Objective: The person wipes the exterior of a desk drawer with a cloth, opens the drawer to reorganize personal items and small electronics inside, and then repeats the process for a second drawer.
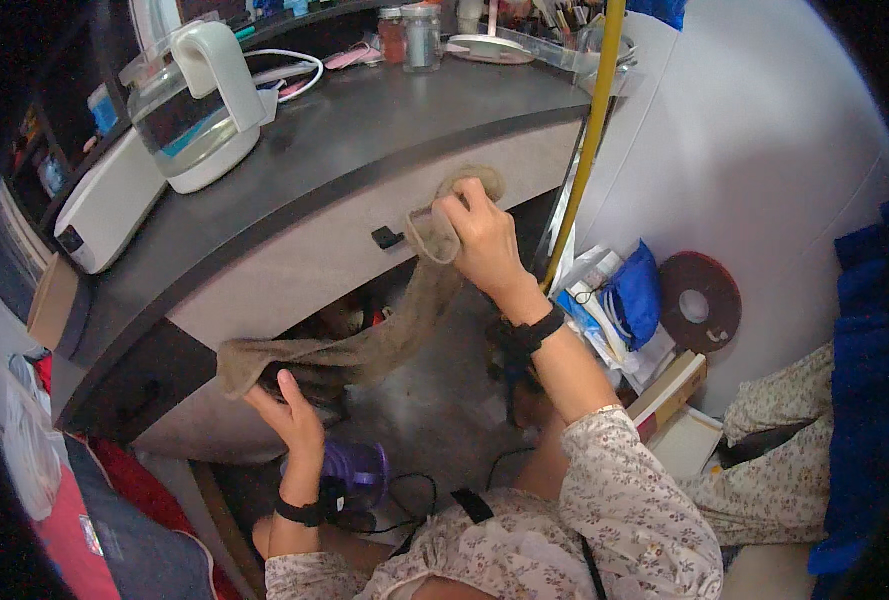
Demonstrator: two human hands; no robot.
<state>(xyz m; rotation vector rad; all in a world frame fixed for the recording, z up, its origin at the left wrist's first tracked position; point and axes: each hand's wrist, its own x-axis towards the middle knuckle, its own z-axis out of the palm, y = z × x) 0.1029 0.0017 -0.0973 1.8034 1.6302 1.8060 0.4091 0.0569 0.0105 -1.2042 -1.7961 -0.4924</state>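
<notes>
A long, thin, stretchy brown garment, its exact kind unclear, perhaps hosiery (384,349), hangs in a sagging curve between my hands, in front of the desk drawer. My right hand (482,236) pinches its upper end near the drawer's dark pull tab, with an open edge of the fabric just left of the fingers. At the other end, my left hand (292,420) has its fingertips inside or behind the fabric, thumb raised and apart; whether those fingers grip it cannot be told. Both wrists wear black bands.
A glass kettle (196,120) with a white handle stands on the dark curved desk (339,124). Lidded jars (420,41) are at its back. A yellow pole (590,142) rises beside the desk's right end. Bags, boxes and a dark red disc (699,300) lie lower right.
</notes>
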